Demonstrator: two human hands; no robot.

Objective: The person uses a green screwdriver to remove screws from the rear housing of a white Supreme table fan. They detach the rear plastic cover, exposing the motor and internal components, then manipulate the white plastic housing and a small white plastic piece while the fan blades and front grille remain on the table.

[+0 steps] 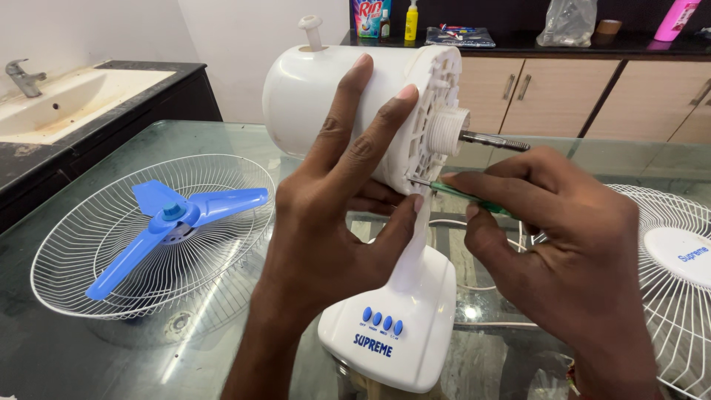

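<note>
The white plastic fan motor housing [348,111] stands at upper centre of the frame on its white base [392,333], which rests on the glass tabletop [222,141] near the bottom edge. My left hand [333,215] has its grip spread around the housing. My right hand [563,244] pinches a green-handled screwdriver [463,196], tip at the housing's front plate. The wire guard holding the blue blade [167,218] lies at left, another guard [666,274] at right, with bare glass between them.
</note>
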